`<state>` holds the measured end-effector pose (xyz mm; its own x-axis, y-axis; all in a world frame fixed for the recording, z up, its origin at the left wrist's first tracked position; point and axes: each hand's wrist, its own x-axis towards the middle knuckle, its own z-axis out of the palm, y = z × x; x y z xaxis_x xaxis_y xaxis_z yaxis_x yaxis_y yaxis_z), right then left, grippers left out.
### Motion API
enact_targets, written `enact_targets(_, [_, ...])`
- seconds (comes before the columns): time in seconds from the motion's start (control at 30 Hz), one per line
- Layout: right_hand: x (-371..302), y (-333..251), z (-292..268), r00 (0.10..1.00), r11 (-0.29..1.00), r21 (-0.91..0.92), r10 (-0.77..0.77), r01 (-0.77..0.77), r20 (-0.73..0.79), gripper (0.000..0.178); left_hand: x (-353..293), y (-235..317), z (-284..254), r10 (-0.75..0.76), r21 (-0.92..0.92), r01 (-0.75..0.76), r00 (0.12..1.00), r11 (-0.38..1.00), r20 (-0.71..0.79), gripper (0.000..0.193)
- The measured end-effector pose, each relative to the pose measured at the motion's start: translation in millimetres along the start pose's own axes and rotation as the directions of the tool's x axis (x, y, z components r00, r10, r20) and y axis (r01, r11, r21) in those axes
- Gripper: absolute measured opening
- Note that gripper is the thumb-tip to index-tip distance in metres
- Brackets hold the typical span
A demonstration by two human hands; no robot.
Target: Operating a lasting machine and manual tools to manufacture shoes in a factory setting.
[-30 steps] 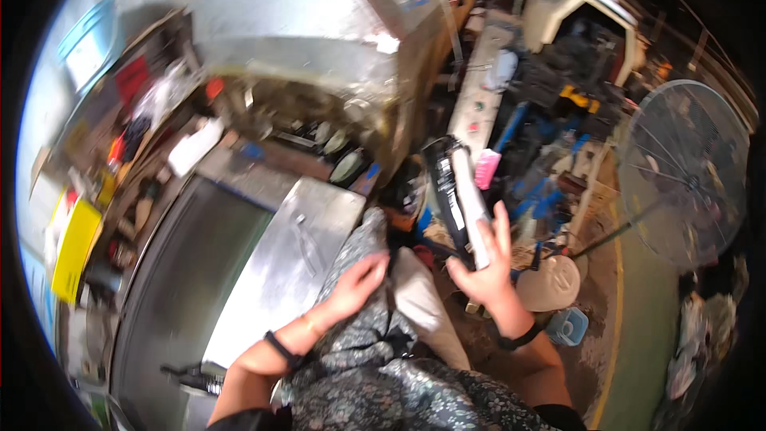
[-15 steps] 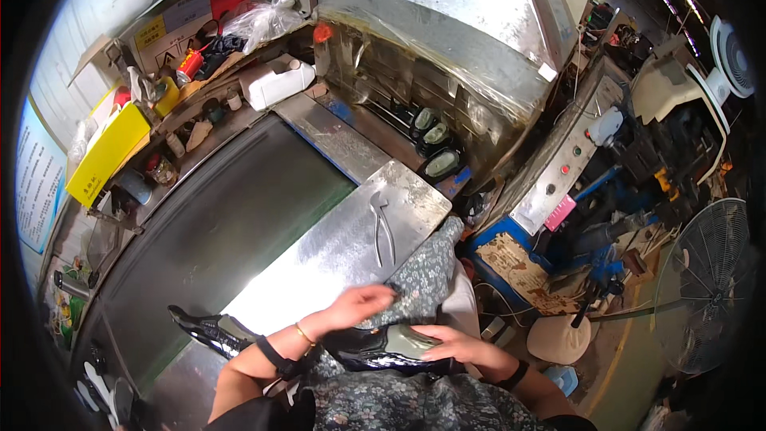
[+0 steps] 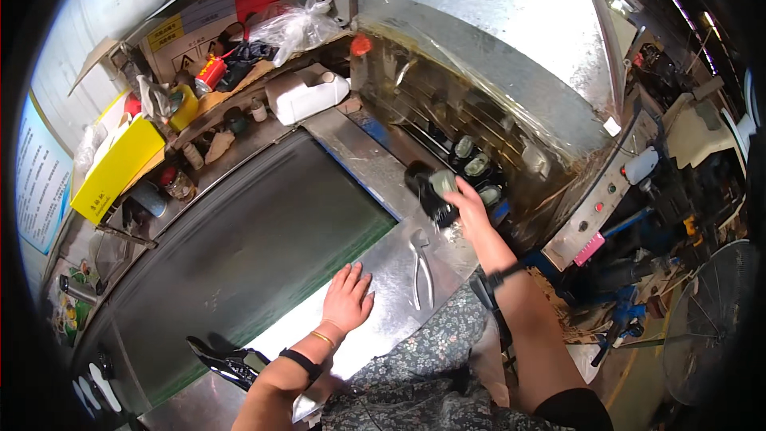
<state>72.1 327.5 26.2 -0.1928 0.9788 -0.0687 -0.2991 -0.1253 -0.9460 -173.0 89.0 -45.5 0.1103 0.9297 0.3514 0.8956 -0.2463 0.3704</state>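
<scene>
My right hand [image 3: 472, 212] reaches far forward and grips a black shoe [image 3: 432, 196] with a grey-green patch; blur hides its finer shape. It is held near the far end of the metal worktop [image 3: 381, 281], in front of several similar black shoes [image 3: 476, 164] in the recess under the hood. My left hand [image 3: 348, 298] lies flat with fingers spread, on the worktop beside the dark belt [image 3: 263, 215]. Metal pliers [image 3: 421, 270] rest on the worktop between my hands. By my left forearm lies another glossy black shoe [image 3: 227, 361], its narrow end over the belt.
A metal hood [image 3: 495, 56] stands over the recess ahead. Along the left shelf are a white jug [image 3: 307, 96], a yellow box [image 3: 117, 169] and a red can [image 3: 211, 75]. To the right are a control panel [image 3: 594, 211] and a fan [image 3: 714, 327]. Patterned cloth [image 3: 431, 343] covers my lap.
My right hand has carried the black shoe from my lap forward to the recess. My left hand has come down flat on the worktop. The view has shifted too.
</scene>
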Motion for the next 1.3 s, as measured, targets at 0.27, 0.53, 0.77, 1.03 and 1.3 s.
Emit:
enact_targets(0.27, [-148, 85, 51, 0.804, 0.901, -0.424, 0.321, -0.096, 0.5, 0.039, -1, 0, 1, -0.027, -0.002, 0.028, 1.0, 1.0, 0.001, 0.036])
enact_targets(0.53, [-322, 47, -23, 0.931, 0.712, -0.663, 0.035, 0.231, 0.363, 0.018, -49, -9, -43, -0.115, -0.102, 0.107, 0.991, 0.989, -0.074, 0.034])
enact_targets(0.77, [-326, 71, -50, 0.969, 0.803, -0.573, -0.021, 0.163, 0.246, 0.015, -160, -110, -201, -0.83, 0.671, 0.686, 0.526, 0.283, -0.188, 0.061])
enact_targets(1.03, [-321, 80, -58, 0.981, 0.902, -0.429, 0.036, 0.051, 0.192, 0.017, -204, -107, -231, -0.962, -0.241, 0.945, 0.171, 0.222, -0.214, 0.072])
enact_targets(1.3, [-288, 14, -21, 0.944, 0.918, -0.356, -0.052, 0.174, 0.326, 0.036, -51, 162, -233, 0.449, -0.038, -0.447, 0.891, 0.894, 0.073, 0.059])
